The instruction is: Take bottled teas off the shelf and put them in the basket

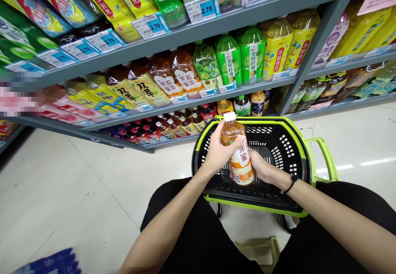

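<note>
A tea bottle (243, 165) with a white cap, amber drink and an orange-and-white label is held in both hands, tilted slightly, over the shopping basket. My left hand (218, 150) wraps round its upper part, the thumb lying across the label. Around its lower right side my right hand (261, 167) is closed, with some fingers hidden behind the bottle. Below them is the black shopping basket (289, 127) with a lime-green rim and handle; its visible inside shows slotted plastic walls.
Shelves (185, 31) of bottled drinks with price tags (202, 8) run across the front. Similar tea bottles (187, 74) stand on the middle shelf. A small stool (274, 249) shows between my legs. A blue package (51, 261) lies on the floor at lower left.
</note>
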A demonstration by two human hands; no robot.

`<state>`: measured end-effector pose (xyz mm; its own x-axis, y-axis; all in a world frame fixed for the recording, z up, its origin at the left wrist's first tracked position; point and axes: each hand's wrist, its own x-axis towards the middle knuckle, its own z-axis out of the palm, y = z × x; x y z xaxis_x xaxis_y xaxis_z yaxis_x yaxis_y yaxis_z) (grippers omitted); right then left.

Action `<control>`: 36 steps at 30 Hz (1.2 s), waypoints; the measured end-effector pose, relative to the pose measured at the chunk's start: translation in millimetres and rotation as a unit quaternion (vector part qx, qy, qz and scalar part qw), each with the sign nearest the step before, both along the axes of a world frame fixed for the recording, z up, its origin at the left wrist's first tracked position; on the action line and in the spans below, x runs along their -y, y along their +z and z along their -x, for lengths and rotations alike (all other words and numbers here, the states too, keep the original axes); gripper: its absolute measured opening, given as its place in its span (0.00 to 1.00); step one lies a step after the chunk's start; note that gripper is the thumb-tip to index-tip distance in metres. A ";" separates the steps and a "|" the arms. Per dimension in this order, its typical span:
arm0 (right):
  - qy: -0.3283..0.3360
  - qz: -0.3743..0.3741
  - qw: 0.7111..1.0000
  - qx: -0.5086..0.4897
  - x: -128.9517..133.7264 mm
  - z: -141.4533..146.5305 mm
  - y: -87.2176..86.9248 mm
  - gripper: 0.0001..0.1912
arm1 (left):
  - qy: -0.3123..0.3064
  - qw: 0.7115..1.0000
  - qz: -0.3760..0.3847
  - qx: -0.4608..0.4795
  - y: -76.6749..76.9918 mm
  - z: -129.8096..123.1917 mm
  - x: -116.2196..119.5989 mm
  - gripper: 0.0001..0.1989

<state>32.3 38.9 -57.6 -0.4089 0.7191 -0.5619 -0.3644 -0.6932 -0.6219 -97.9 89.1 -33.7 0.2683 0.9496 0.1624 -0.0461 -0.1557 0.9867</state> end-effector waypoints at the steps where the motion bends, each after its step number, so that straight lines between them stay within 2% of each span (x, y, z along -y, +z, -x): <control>1: 0.001 -0.003 1.000 -0.002 0.0 -0.1 -0.7 0.29 | -0.001 1.000 -0.001 -0.001 -0.5 0.1 -0.1 0.34; 5: 0.003 0.001 1.000 0.010 0.6 -0.4 -1.8 0.30 | -0.001 1.000 -0.016 -0.010 -5.1 0.9 0.8 0.31; 10: -0.028 0.002 0.999 0.034 -0.1 0.7 0.2 0.27 | 0.043 0.998 -0.031 -0.022 -11.4 4.7 -3.1 0.32; 15: -0.072 -0.039 0.996 0.019 -2.0 0.5 5.0 0.22 | 0.049 0.997 0.030 0.060 -5.5 10.8 -16.7 0.30; 19: -0.074 0.010 0.997 -0.005 -1.9 -3.7 6.4 0.25 | 0.040 0.984 0.056 0.162 6.3 12.2 -20.4 0.27; 22: -0.035 -0.001 0.998 -0.054 -1.1 -6.7 6.8 0.29 | 0.060 0.973 0.027 0.221 14.1 12.3 -18.6 0.26; 25: 0.066 -0.013 0.992 -0.106 0.6 -6.8 10.1 0.35 | 0.053 0.969 0.026 0.239 19.4 13.4 -17.1 0.26; 27: 0.101 -0.019 0.990 -0.100 2.4 -4.6 12.0 0.36 | 0.050 0.967 0.045 0.245 20.9 14.6 -17.9 0.25; 29: 0.072 -0.053 0.994 -0.060 4.4 -1.1 11.0 0.35 | 0.059 0.962 0.066 0.257 20.7 16.1 -20.0 0.23; 32: -0.007 -0.126 0.992 0.020 8.0 2.4 3.2 0.34 | 0.070 0.954 0.087 0.280 19.9 19.5 -24.3 0.20; 34: -0.043 -0.187 0.978 0.086 10.5 0.9 -2.9 0.35 | 0.066 0.953 0.094 0.282 20.8 22.6 -26.9 0.19; 36: -0.074 -0.267 0.949 0.151 12.4 -3.8 -6.3 0.34 | 0.064 0.954 0.092 0.278 23.0 26.2 -29.2 0.19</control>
